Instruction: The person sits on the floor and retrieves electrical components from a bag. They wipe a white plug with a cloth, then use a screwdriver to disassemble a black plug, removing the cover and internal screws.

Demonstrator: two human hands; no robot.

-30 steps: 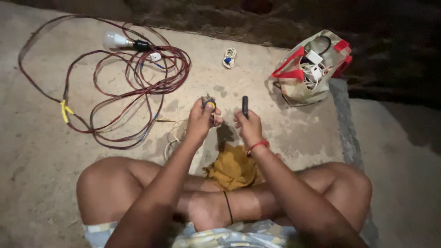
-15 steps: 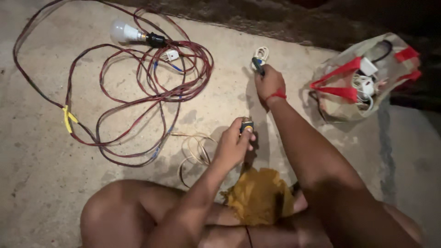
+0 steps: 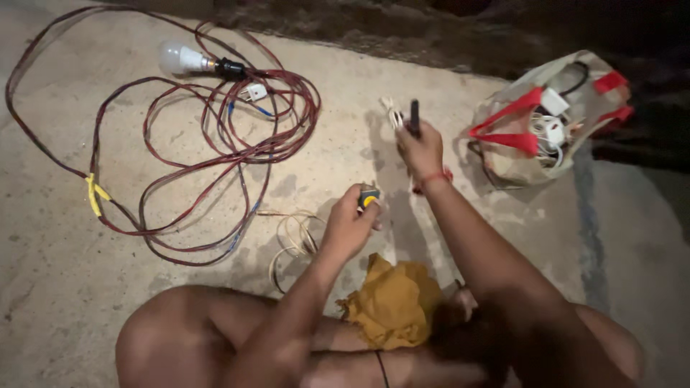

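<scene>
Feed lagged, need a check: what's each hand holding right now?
Left hand: closed on a small black and yellow tool.
Right hand: closed on a dark stick-like tool.

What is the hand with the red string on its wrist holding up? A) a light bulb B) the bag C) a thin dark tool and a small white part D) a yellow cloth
C: the right hand grips a thin dark tool with a small white part beside it, above the floor; the light bulb lies far off on the red cable.
</scene>
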